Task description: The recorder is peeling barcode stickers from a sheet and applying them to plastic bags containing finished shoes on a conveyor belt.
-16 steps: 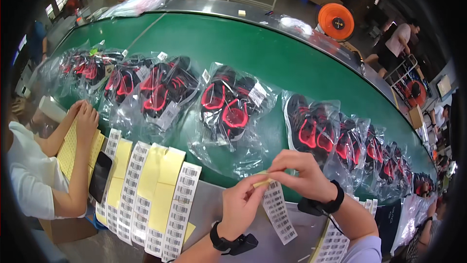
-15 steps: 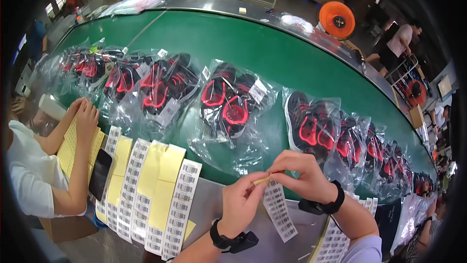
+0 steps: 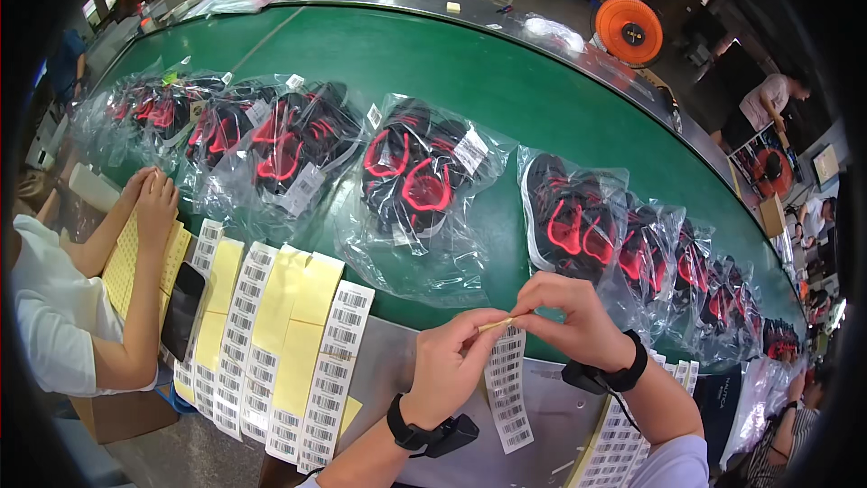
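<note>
My left hand [image 3: 449,361] and my right hand [image 3: 571,319] meet over the metal ledge [image 3: 388,353] in front of the green conveyor belt [image 3: 506,82]. Together they pinch the top of a white barcode label strip [image 3: 507,387] that hangs down between them, with a yellowish backing edge at the fingertips. Both wrists wear black bands. Just beyond my hands lie clear plastic bags with black and red shoes: one bag [image 3: 417,183] ahead to the left, another bag [image 3: 571,214] right behind my right hand.
More bagged shoes [image 3: 271,140] line the belt's near edge in both directions. Several label strips and yellow backing sheets [image 3: 284,339] lie on the ledge to my left. A person in white [image 3: 63,307] sits at left beside a dark phone [image 3: 182,309]. An orange fan [image 3: 629,31] stands beyond the belt.
The bagged shoes have shifted slightly rightward along the belt. My hands remain together on the label strip, almost unmoved.
</note>
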The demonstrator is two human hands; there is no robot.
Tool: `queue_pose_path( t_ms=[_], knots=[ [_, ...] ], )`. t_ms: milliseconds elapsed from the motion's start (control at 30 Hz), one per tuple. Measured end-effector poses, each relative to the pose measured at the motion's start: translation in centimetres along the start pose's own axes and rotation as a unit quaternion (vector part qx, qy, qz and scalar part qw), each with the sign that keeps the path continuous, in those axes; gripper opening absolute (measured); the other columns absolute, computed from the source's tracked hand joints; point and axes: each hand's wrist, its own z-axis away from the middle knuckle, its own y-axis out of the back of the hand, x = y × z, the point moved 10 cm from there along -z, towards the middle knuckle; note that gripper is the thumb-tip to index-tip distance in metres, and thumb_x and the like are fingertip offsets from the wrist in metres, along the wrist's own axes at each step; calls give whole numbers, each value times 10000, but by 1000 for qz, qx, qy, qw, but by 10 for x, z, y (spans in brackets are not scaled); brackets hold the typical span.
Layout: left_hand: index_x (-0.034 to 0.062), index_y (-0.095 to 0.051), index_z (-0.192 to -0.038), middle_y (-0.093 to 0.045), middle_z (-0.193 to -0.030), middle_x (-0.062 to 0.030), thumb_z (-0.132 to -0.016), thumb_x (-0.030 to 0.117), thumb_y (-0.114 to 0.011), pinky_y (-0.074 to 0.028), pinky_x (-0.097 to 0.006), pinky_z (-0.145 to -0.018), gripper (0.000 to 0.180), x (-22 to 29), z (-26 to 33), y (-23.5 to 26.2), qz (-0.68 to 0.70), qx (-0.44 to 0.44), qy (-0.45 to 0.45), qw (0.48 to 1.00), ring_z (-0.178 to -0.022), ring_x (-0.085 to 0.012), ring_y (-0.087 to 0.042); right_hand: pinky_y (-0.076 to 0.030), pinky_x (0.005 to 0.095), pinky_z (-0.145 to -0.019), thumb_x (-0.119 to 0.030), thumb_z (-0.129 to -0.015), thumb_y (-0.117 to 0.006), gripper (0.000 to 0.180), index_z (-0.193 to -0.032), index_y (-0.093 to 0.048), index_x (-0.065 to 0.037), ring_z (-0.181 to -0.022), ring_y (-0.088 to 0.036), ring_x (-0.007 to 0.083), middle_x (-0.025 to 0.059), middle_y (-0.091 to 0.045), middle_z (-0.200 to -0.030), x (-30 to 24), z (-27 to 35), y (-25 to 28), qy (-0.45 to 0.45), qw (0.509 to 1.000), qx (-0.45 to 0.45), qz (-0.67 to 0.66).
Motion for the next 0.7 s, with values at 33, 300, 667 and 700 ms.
queue_pose_path(
  t_ms=[33,300,667,700],
  knots=[
    [-7,-708,-1090,-730,-827,-27,-932,17,-670,-440,-167,-570,164,2,-1,0,-4,-1,-1,1000,-692,-11,-608,-482,318,-672,-17,-829,-739,82,-870,-670,-2,-748,-621,209,87,-652,-858,3,0,1,-10,1000,-3,-6],
    [-8,-697,-1102,-732,-831,-35,-919,-1,-676,-470,-179,-592,185,3,-3,1,13,-7,18,1000,-713,-20,-628,-472,354,-692,-11,-815,-737,117,-860,-630,-27,-779,-595,260,84,-618,-845,-17,5,3,61,994,40,82],
    [-17,-385,-1437,-639,-1238,-146,-919,-89,-606,-536,-231,-775,568,-27,-3,-7,103,-55,137,984,-965,-132,-689,-459,395,-708,43,-765,-697,178,-878,-571,-15,-825,-569,320,110,-576,-886,-60,-7,12,152,958,23,242],
    [-20,-383,-1439,-635,-1244,-152,-918,-92,-604,-534,-230,-782,570,-23,-5,0,99,-37,150,983,-984,-140,-689,-465,363,-694,49,-757,-698,183,-879,-576,-13,-786,-569,296,103,-567,-856,-57,-17,28,133,968,48,207]
  ],
)
